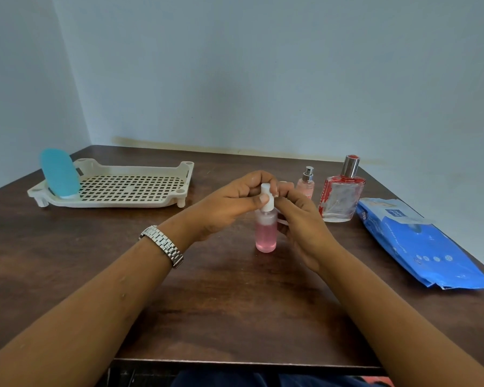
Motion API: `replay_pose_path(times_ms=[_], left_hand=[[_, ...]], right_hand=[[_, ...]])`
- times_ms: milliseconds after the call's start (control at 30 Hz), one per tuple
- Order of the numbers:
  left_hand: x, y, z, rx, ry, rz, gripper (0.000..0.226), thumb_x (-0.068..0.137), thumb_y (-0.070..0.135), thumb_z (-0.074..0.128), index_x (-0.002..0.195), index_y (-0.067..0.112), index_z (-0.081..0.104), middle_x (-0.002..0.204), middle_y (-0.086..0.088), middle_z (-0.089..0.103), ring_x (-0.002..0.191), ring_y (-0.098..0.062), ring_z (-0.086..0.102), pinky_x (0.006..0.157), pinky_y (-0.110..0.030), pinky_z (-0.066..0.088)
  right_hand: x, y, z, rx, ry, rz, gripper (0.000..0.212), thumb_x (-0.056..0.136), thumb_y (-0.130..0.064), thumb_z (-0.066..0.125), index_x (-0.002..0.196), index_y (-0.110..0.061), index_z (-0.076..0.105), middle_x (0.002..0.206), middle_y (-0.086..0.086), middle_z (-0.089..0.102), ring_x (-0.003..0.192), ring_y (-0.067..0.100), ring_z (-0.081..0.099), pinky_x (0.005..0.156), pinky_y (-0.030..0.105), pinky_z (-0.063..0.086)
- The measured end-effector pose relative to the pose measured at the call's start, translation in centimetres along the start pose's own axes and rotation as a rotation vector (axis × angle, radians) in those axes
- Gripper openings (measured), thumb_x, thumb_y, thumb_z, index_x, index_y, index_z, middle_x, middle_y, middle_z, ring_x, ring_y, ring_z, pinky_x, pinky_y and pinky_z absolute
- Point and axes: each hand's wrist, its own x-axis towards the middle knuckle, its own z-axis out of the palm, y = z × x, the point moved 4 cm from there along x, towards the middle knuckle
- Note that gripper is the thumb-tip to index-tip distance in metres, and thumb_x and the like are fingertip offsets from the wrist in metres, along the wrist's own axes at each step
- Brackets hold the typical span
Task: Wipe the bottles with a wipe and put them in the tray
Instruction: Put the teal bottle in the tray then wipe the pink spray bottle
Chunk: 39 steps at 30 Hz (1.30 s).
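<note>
Two hands work the pink bottle [266, 233], upright to the right of the tray [140, 203]. Our left hand [224, 208] curls round its white cap [266, 195], and our right hand [299, 219] pinches it alongside. We should steady the bottle and wipe downward.

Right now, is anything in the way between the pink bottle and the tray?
Nothing visible. Bare table lies between the pink bottle and the tray; the blue bottle stands at its left end.

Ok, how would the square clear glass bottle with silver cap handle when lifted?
Probably heavy and breakable: the square clear glass bottle looks thick-walled. Smooth sides may be slippery; its broad base should resist tipping.
</note>
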Motion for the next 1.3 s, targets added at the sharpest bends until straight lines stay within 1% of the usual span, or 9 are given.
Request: replay_pose_path(times_ms=[133,267,467,567,700,867,967,1133,1300], left_hand=[[0.0,-0.6,-0.2,0.002,0.001,-0.016,0.008,0.099,0.007,0.044,0.1,0.016,0.046,0.13,0.004,0.06,0.123,-0.011,0.055,0.096,-0.028,0.047],[-0.2,-1.5,-1.5,0.033,0.098,-0.051,0.015,0.097,0.007,0.049,0.105,0.017,0.041,0.125,-0.004,0.063,0.118,-0.016,0.06,0.097,-0.033,0.05],[-0.2,-2.3,-2.0,-0.003,0.25,-0.022,0.015,0.097,0.007,0.05,0.105,0.015,0.041,0.116,-0.006,0.066,0.11,-0.016,0.063,0.092,-0.029,0.052],[-0.2,-2.7,-2.0,-0.06,0.328,-0.064,0.011,0.097,0.009,0.049,0.103,0.016,0.043,0.112,-0.008,0.068,0.106,-0.019,0.066,0.085,-0.029,0.055],[-0.2,-3.1,-2.0,-0.189,0.5,-0.119,0.008,0.098,0.01,0.048,0.102,0.016,0.044,0.105,-0.01,0.068,0.099,-0.02,0.068,0.076,-0.029,0.058],[-0.2,-2.5,-3.1,-0.478,0.655,-0.029,0.005,0.099,0.009,0.046,0.103,0.009,0.043,0.098,-0.011,0.064,0.09,-0.021,0.07,0.078,-0.032,0.059],[-0.3,-2.5,-3.4,-0.573,0.737,0.011,0.004,0.098,0.008,0.047,0.099,0.011,0.044,0.097,-0.01,0.063,0.093,-0.023,0.069,0.078,-0.033,0.059],[-0.3,-2.5,-3.6,-0.495,0.727,0.004,0.016,0.09,0.013,0.059,0.09,0.014,0.043,0.103,-0.01,0.062,0.099,-0.02,0.065,0.073,-0.03,0.059],[-0.6,-2.1,-3.2,0.01,0.493,-0.104,0.037,0.062,0.028,0.078,0.093,0.016,0.06,0.095,0.001,0.066,0.09,-0.009,0.066,0.066,-0.027,0.058]], right_hand=[[-0.3,1.1,0.1,-0.137,0.018,0.056,0.022,0.098,-0.023,0.044,0.105,-0.017,0.064,0.102,0.01,0.068,0.094,0.019,0.061,0.085,0.035,0.049],[-0.8,1.1,0.1,-0.166,0.014,0.047,0.021,0.098,-0.018,0.044,0.11,-0.019,0.061,0.106,0.0,0.066,0.101,0.014,0.061,0.091,0.037,0.052],[-1.5,0.0,0.9,-0.316,0.073,-0.22,0.024,0.096,-0.015,0.048,0.116,-0.026,0.055,0.105,-0.017,0.058,0.101,0.002,0.056,0.082,0.016,0.048],[-1.2,0.1,1.0,-0.512,0.059,-0.279,0.024,0.096,-0.018,0.048,0.119,-0.021,0.054,0.11,-0.012,0.058,0.103,0.003,0.054,0.083,0.012,0.044],[-0.9,0.5,0.6,-0.631,0.035,-0.2,0.032,0.099,-0.021,0.041,0.13,-0.014,0.048,0.124,0.001,0.056,0.11,0.013,0.053,0.092,0.028,0.048],[-1.1,0.2,0.4,0.096,0.019,0.102,0.019,0.1,-0.014,0.038,0.111,-0.01,0.053,0.108,0.014,0.059,0.09,0.021,0.066,0.076,0.032,0.058],[-1.2,0.0,0.2,0.362,0.043,0.078,0.02,0.097,-0.005,0.043,0.116,-0.002,0.05,0.11,0.015,0.062,0.096,0.022,0.067,0.08,0.03,0.057],[-1.4,-0.7,-0.2,0.306,0.169,-0.118,0.009,0.092,-0.003,0.05,0.099,-0.008,0.054,0.099,0.008,0.069,0.099,0.023,0.066,0.079,0.026,0.056],[-1.2,-1.6,-1.1,0.269,0.191,-0.235,0.012,0.092,-0.007,0.051,0.1,-0.012,0.058,0.092,-0.003,0.072,0.096,0.011,0.067,0.074,0.017,0.053]])
